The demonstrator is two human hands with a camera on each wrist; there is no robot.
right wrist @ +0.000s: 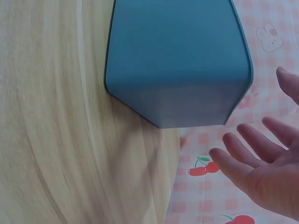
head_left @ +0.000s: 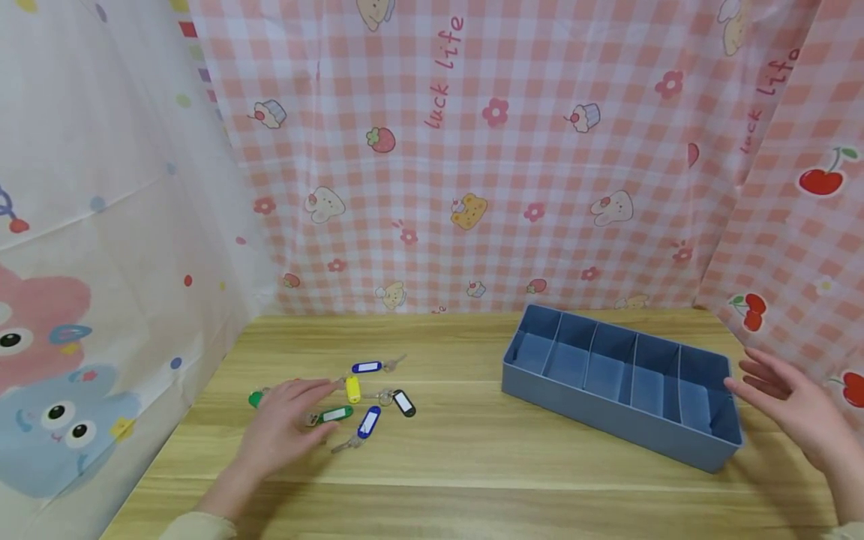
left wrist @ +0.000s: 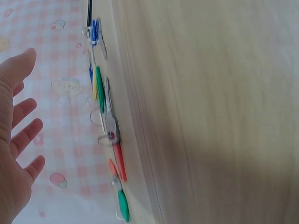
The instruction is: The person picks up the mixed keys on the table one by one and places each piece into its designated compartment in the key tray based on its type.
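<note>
As keys (head_left: 391, 366) lie beneath left fingers (left wrist: 29, 135), box (head_left: 607, 421) beside right fingers (right wrist: 258, 142), all spread, empty

We find the head view bright and evenly lit, with soft shadows on the table (head_left: 472, 472). Both wrist views look hazier to us: the keys (left wrist: 110, 123) blur, and the box (right wrist: 177, 42) seems perhaps slightly out of focus.

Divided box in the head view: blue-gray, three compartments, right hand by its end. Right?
Not three: the head view shows five compartments in the divided box. It is blue-gray, with the right hand by its end, as you said.
</note>
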